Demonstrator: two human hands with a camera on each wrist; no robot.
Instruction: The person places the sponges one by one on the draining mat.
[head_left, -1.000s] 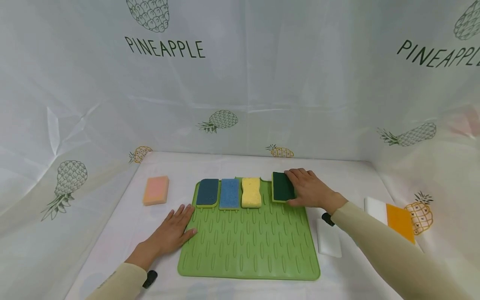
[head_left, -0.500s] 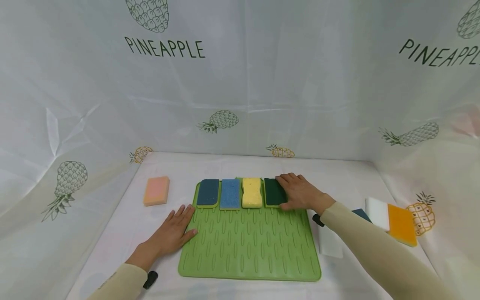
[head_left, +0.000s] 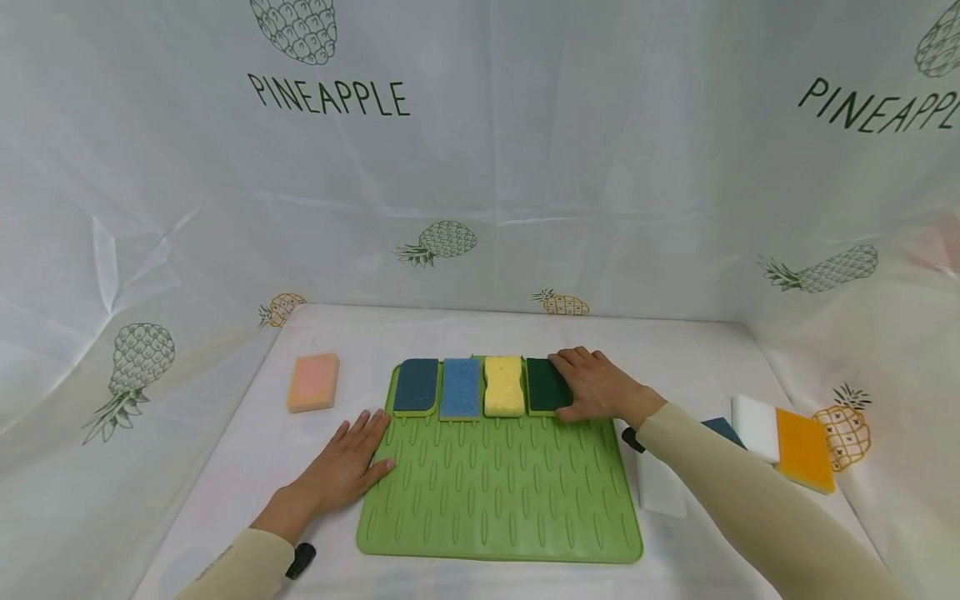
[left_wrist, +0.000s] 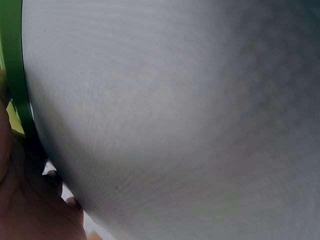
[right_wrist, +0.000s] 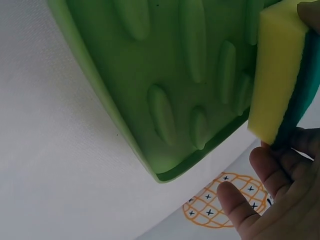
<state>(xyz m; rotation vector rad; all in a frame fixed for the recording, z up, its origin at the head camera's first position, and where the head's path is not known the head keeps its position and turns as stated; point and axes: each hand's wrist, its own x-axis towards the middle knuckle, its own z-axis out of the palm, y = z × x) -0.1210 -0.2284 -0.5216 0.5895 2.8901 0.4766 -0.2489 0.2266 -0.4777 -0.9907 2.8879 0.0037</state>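
At the far right of the green ridged mat [head_left: 495,492], my right hand [head_left: 600,390] holds a scrub sponge [head_left: 546,387] between thumb and fingers. Its top is dark green; the right wrist view shows its yellow foam side [right_wrist: 280,70] over the mat's edge. Left of it in the row lie a yellow waisted sponge [head_left: 503,387], a blue sponge [head_left: 461,389] and a navy scrub sponge [head_left: 416,386]. My left hand [head_left: 337,467] rests with spread fingers along the mat's left edge. The left wrist view is mostly filled by white tablecloth [left_wrist: 150,110].
A pink sponge [head_left: 312,383] lies on the cloth left of the mat. To the right are a white sponge [head_left: 756,427], an orange-topped one [head_left: 804,448] and a dark blue one [head_left: 723,431] partly behind my sleeve. A flat white piece [head_left: 662,487] lies beside the mat.
My right hand has brought the dark green sponge left and nearer, close beside the yellow one; it barely moves in the last half second. My left hand has stayed put.
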